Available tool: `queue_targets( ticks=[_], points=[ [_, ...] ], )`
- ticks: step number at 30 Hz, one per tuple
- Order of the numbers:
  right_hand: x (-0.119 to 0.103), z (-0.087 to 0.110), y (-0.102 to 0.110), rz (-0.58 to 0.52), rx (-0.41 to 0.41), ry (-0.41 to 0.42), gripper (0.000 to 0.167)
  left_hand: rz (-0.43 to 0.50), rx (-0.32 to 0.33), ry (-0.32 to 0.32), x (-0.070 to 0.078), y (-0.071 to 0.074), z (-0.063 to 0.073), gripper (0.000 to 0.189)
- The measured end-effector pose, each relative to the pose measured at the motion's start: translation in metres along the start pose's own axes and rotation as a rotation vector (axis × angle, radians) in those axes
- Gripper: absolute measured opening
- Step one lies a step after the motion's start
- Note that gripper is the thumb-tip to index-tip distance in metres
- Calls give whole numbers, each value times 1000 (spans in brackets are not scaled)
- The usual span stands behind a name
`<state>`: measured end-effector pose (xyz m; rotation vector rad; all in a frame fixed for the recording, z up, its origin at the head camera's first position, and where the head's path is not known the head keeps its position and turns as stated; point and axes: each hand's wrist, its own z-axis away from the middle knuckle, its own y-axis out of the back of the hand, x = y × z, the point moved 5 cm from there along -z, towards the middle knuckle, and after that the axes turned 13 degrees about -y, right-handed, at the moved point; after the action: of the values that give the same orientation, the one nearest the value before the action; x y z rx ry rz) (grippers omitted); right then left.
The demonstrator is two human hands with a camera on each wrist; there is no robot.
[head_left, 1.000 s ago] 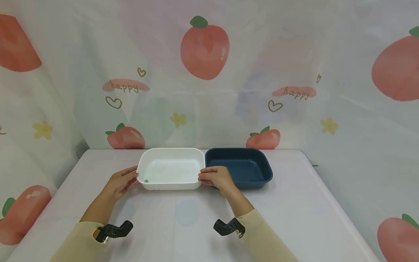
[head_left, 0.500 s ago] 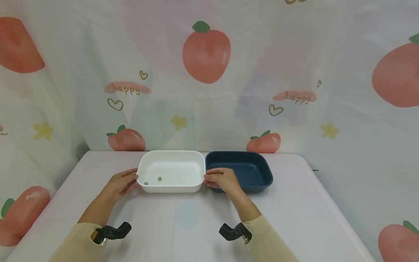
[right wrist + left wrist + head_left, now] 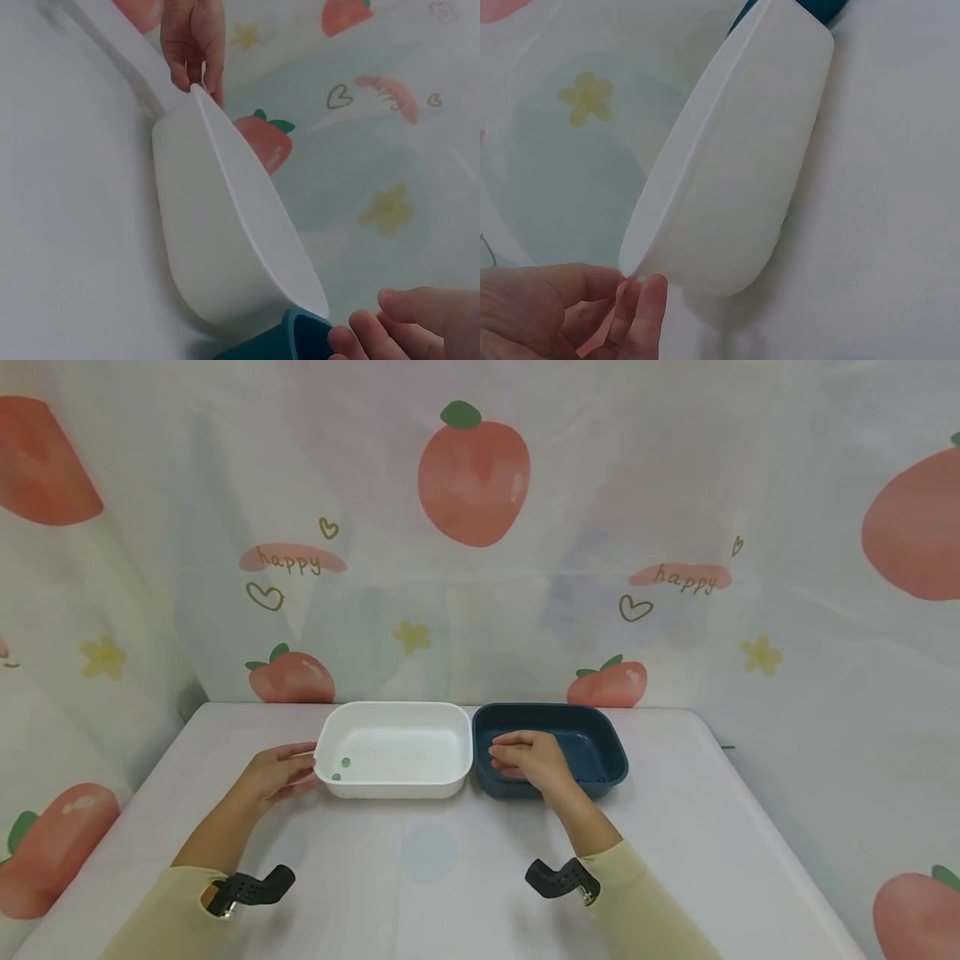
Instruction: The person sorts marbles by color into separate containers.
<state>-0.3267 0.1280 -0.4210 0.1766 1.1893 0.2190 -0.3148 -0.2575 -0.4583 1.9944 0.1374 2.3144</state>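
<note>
A white plastic basin [image 3: 397, 792] stands on the table, with two small green balls [image 3: 346, 762] in its front left corner. My left hand [image 3: 273, 777] is at its left end; in the left wrist view the fingertips [image 3: 654, 292] touch or nearly touch the rim's corner. Directly to the right stands a dark blue basin [image 3: 615, 752], with small blue balls [image 3: 601, 780] at its front right. Over this basin's left part is my right hand [image 3: 532, 760], holding nothing visible. In the right wrist view its thumb and loosely bent fingers are apart from the white basin.
A white cloth covers the table [image 3: 420, 893]. Just behind the basins rises a curtain [image 3: 480, 627] printed with fruit, flowers and hearts; it also hangs at both sides.
My right hand has left the white basin's right end and moved right, over the dark blue basin. The green balls have shifted in the white basin; a second one came into view.
</note>
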Motion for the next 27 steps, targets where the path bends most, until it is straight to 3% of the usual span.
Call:
queue_targets(
  ticks=[5,11,17,21,27],
  points=[
    [-2,-1,16,33,21,23,34,-109,-6,-4,13,2,5,53],
    [-7,-2,30,60,50,91,34,-182,-5,-89,32,-7,7,50],
    [-16,2,38,222,139,208,32,-302,-13,-241,57,-24,8,44],
    [-22,6,42,344,198,259,32,-478,-3,-366,76,-34,10,39],
    [-29,11,44,439,203,332,33,-699,34,-514,94,-51,15,38]
  ],
)
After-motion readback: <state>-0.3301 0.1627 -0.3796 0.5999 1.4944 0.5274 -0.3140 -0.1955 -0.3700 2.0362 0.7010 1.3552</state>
